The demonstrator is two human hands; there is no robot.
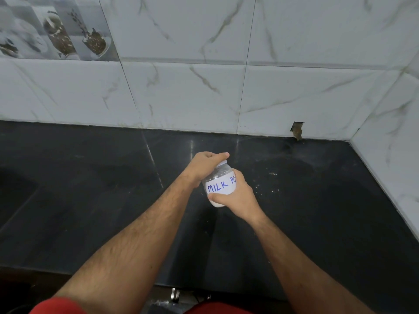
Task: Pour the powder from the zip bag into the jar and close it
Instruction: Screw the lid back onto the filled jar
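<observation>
A small clear plastic jar (219, 185), rounded at the shoulder and tilted toward the camera, was held above a dark polished stone counter (317, 200), near its middle. A white paper label (221, 186) hand-lettered in blue read "MILK PO", the rest hidden behind fingers. White powder (215, 203) sat in the jar's bottom; the upper part looked cloudy and hard to read. The right hand (240, 196) wrapped the jar's body, thumb curled across the lower front. The left hand (207, 165) closed over the top, fingers curled round a white lid (221, 163) of which only a sliver showed; whether it was fully seated could not be told. Faint pale specks (269, 174) dotted the glossy counter to the right. Behind stood smooth white marble-veined wall tiles (181, 91), one with a chipped hole (297, 130) at the base. Red clothing (59, 305) was cut off at the bottom edge.
</observation>
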